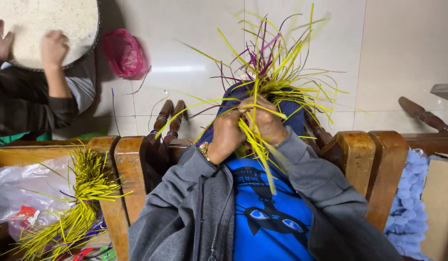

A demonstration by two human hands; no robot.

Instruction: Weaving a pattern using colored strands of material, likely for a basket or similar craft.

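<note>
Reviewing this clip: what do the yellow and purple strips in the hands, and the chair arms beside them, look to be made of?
The yellow and purple strips held by the left hand and right hand look like dyed straw or thin plastic strip: flat, narrow, stiffly splaying, slightly glossy; which one is unclear. The chair arms look like varnished wood: brown, visible grain, shiny rounded edges.

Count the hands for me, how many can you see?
4. The person's left hand and right hand grip the yellow and purple strips mid-picture. Another person's two hands rest on the round tray of white grains, top left. More may be hidden.
</note>
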